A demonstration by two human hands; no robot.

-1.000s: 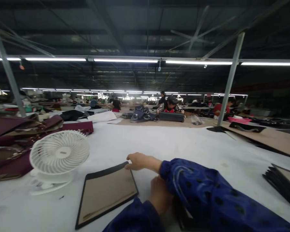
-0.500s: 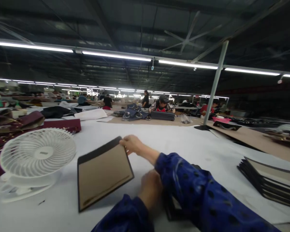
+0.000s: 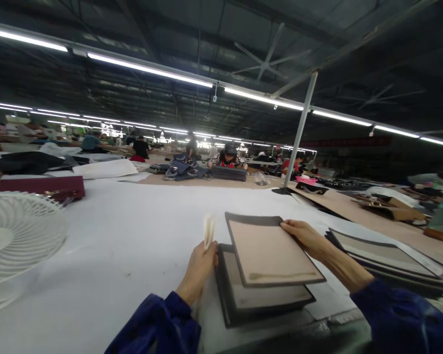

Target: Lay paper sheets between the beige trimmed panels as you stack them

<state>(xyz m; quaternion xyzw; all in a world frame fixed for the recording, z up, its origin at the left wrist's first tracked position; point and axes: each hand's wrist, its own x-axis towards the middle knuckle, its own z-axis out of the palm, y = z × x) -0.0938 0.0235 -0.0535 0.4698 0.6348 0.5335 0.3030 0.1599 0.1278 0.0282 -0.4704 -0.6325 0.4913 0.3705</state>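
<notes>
My right hand [image 3: 305, 237] pinches the upper right corner of a beige panel with dark edging [image 3: 271, 250]. That panel hangs just above a stack of similar dark-edged panels [image 3: 239, 307] near the table's front. At the left side of the stack, my left hand [image 3: 200, 263] is closed round a pale, blurred strip-like tool [image 3: 208, 231] that points upward. A brownish streak runs along the lower edge of the held panel.
A white fan [image 3: 22, 236] stands at the left on the white tabletop [image 3: 133, 231]. Another panel stack [image 3: 387, 258] lies at the right. Behind are a metal post [image 3: 300, 130], maroon pieces [image 3: 40, 187], dark bundles [image 3: 184, 168] and people at work.
The view has turned right. My right hand has carried the panel from beside the fan to above the near stack. My arms are no longer crossed, and the pale tool now shows in my left hand.
</notes>
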